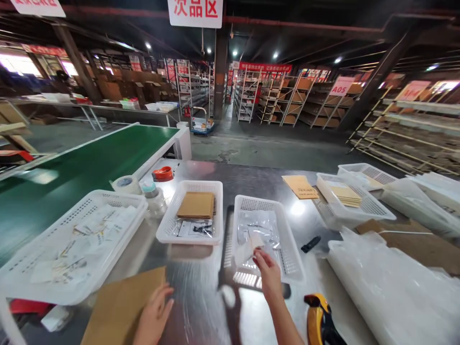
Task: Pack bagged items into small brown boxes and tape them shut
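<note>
Reaching into a narrow white basket (268, 239), the right hand (268, 273) had its fingers (259, 253) pinched on a small clear packet (247, 247) that lay among other clear bags in that basket. The grip was light, thumb and forefinger closed on the packet's near edge, the rest of the hand loosely curled.

The left hand (154, 314) lay on a brown envelope (122, 306) at the near edge of the steel worktop (201, 297), fingers spread and flat, pressing rather than gripping; nothing was held in it.

Just left of the narrow basket stood a second white basket (192, 213) with a stack of brown envelopes and some small printed packets. Further left, a large white tray (72, 244) held loose paper slips, touching the edge of a green conveyor belt (82, 163). A tape roll (125, 183) and an orange tape dispenser (163, 173) sat near the belt's end.

To the right of the right hand lay a black marker (311, 244), a yellow and black scanner (319, 318) at the near edge, and a heap of white plastic bags (391, 287). Beyond these stood another basket of brown envelopes (350, 201), with a loose one beside it.
</note>
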{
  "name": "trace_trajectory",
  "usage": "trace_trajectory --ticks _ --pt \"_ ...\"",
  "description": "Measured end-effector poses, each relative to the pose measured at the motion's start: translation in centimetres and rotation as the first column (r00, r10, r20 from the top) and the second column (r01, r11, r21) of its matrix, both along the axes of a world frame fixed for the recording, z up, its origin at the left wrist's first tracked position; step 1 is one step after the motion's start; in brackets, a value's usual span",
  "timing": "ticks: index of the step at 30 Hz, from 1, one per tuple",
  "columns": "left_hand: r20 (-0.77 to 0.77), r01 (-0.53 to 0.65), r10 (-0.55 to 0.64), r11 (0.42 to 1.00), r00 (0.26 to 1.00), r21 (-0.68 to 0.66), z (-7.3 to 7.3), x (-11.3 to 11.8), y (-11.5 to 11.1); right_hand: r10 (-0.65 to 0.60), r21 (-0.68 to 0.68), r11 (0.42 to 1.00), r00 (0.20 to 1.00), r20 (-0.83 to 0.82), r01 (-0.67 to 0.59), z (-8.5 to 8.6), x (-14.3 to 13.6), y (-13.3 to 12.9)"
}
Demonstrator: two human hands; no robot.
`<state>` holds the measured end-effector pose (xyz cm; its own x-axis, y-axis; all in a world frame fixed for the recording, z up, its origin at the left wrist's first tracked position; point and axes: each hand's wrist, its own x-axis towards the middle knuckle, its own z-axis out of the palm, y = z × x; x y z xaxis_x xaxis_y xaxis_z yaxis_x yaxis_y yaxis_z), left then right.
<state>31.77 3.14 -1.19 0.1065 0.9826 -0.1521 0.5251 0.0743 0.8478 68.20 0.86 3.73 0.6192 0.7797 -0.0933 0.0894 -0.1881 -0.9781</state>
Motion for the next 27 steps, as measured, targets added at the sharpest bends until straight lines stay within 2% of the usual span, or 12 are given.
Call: trace_trajectory --ticks 2,4,6,8,10,12,15,18,20,23,25,27 --pt "0.116 0.085 -0.081 0.996 0.990 -0.030 2.5 4.0 -0.8 -0.052 0.059 0.996 0.978 -0.201 0.065 1.3 -2.4 -2.2" --pt "0.264 0.186 -0.161 0.980 0.951 -0.073 5.0 7.4 -1.7 -0.076 0.068 0.991 0.902 -0.426 0.116 2.6 -5.5 -4.2" --pt "0.366 0.320 -0.274 0.945 0.889 -0.069 7.0 9.6 -2.6 -0.041 0.043 0.996 0.827 -0.561 0.079 3.7 -8.7 -5.8" --pt "0.423 0.426 -0.362 0.902 0.831 -0.064 8.2 10.7 -3.4 0.048 0.040 0.999 0.823 -0.566 -0.030 4.4 -11.5 -7.1" --pt "0.481 0.435 -0.349 0.897 0.804 -0.076 8.6 10.8 -3.9 0.149 0.079 0.989 0.845 -0.514 -0.126 4.6 -13.5 -8.1" --pt "0.578 0.390 -0.253 0.913 0.775 -0.123 8.5 10.2 -4.1 0.222 0.114 0.975 0.859 -0.462 -0.190 4.5 -14.5 -8.7" --pt "0.749 0.374 -0.070 0.895 0.658 -0.244 8.6 8.7 -3.8 0.225 0.080 0.974 0.894 -0.388 -0.210 4.6 -14.5 -8.9" --pt "0.814 0.398 0.039 0.858 0.580 -0.325 9.4 7.4 -3.5 0.137 0.072 0.988 0.990 -0.025 -0.135 5.7 -13.8 -8.6" --pt "0.821 0.430 0.037 0.838 0.570 -0.336 9.9 6.9 -3.6 0.180 0.109 0.971 0.949 0.257 -0.214 6.5 -13.6 -8.2" --pt "0.832 0.468 -0.004 0.829 0.554 -0.307 10.3 6.5 -4.2 0.324 0.059 0.915 0.815 0.481 -0.399 6.2 -14.2 -7.7" --pt "0.821 0.455 -0.050 0.851 0.568 -0.263 10.3 6.2 -4.6 0.350 0.029 0.901 0.767 0.538 -0.432 4.5 -14.9 -7.6" --pt "0.787 0.437 -0.097 0.869 0.610 -0.231 10.0 5.9 -4.8 0.360 0.034 0.895 0.764 0.536 -0.446 1.9 -15.3 -7.6"
